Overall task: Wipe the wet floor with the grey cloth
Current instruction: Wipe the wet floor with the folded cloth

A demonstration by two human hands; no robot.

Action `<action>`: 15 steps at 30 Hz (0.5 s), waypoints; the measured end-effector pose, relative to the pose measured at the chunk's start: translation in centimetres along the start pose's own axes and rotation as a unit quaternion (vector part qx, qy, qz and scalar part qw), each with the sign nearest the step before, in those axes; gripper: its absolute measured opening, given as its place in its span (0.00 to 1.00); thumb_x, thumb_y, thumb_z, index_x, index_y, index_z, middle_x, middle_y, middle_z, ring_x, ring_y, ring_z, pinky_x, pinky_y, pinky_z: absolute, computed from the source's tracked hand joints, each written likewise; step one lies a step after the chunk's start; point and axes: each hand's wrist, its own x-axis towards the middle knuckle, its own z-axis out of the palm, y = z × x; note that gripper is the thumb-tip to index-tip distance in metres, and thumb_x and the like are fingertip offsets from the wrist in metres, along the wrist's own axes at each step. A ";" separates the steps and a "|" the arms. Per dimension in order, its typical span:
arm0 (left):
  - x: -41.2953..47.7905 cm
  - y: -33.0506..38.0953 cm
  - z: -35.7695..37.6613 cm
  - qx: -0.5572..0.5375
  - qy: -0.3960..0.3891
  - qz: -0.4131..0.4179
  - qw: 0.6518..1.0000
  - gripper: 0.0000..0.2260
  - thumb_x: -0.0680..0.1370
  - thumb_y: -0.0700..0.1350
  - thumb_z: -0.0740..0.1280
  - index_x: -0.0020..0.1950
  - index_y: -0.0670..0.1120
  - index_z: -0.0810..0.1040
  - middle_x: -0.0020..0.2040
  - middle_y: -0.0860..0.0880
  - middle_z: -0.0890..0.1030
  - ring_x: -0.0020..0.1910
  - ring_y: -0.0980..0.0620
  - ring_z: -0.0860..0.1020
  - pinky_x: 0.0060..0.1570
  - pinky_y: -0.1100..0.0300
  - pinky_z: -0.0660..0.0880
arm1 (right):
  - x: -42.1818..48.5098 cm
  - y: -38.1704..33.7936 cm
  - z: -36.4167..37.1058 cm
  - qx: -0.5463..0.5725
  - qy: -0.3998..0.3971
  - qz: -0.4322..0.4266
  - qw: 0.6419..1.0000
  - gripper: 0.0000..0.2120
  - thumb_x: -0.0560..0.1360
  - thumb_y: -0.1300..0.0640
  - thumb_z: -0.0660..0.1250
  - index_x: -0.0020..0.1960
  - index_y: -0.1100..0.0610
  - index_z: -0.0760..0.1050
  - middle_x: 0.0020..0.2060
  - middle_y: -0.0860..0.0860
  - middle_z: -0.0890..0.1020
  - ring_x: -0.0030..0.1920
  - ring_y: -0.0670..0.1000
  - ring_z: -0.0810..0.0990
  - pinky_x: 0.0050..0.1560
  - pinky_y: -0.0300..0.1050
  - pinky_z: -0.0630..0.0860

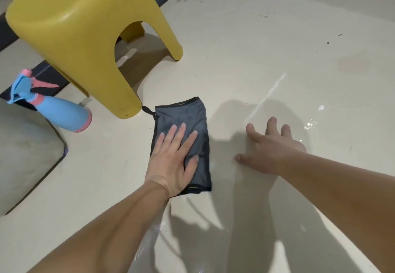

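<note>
Floor (267, 37) glossy with water, a folded cloth (192, 118) pressed onto it mid-wipe.

Pale floor fills the view, with shine and droplets to the right and near the bottom edge; a yellow stool (85, 37) stands at upper left, a blue spray bottle (62, 112) lies on its side left of it, and the grey cloth sits just beside the stool's front leg. Left hand (173, 159) lies flat and spread on the cloth, holding it down — right hand (271, 146) is splayed wide on bare wet floor, empty. Risks, as I judge them: the bracing palm could slip on the slick patch, and a leftward stroke could snag the cloth on the stool leg — leaving the wet right side untouched.
</note>
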 end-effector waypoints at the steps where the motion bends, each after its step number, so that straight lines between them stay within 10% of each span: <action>1: -0.6 1.5 0.3 -0.007 0.011 -0.056 0.998 0.29 0.83 0.60 0.47 0.84 0.55 0.53 0.85 0.48 0.50 0.83 0.46 0.46 0.80 0.43 0.49 | 0.4 0.2 -0.1 0.004 -0.011 -0.005 1.000 0.42 0.74 0.25 0.57 0.80 0.35 0.41 0.82 0.49 0.37 0.82 0.61 0.38 0.69 0.62 0.66; 8: -7.4 14.9 0.8 -0.034 0.010 -0.125 0.991 0.31 0.83 0.60 0.46 0.83 0.47 0.55 0.83 0.39 0.53 0.82 0.35 0.48 0.78 0.37 0.49 | -2.8 5.8 1.1 0.167 0.055 -0.091 0.980 0.37 0.82 0.41 0.59 0.83 0.50 0.44 0.82 0.51 0.48 0.82 0.57 0.43 0.79 0.59 0.53; 11: -10.8 20.9 1.8 -0.048 -0.006 -0.052 0.998 0.31 0.83 0.59 0.48 0.83 0.46 0.53 0.83 0.38 0.51 0.82 0.35 0.47 0.78 0.35 0.49 | -8.0 9.9 5.7 0.126 0.179 -0.143 0.965 0.15 0.79 0.49 0.58 0.63 0.51 0.70 0.63 0.49 0.70 0.69 0.54 0.67 0.60 0.57 0.77; 15: -14.6 28.6 2.5 -0.093 -0.052 0.059 0.993 0.32 0.81 0.59 0.54 0.82 0.45 0.58 0.83 0.38 0.52 0.82 0.35 0.46 0.77 0.33 0.51 | -14.5 14.8 9.0 0.095 0.203 -0.063 0.972 0.10 0.81 0.49 0.59 0.56 0.49 0.77 0.52 0.46 0.76 0.55 0.51 0.76 0.46 0.51 0.79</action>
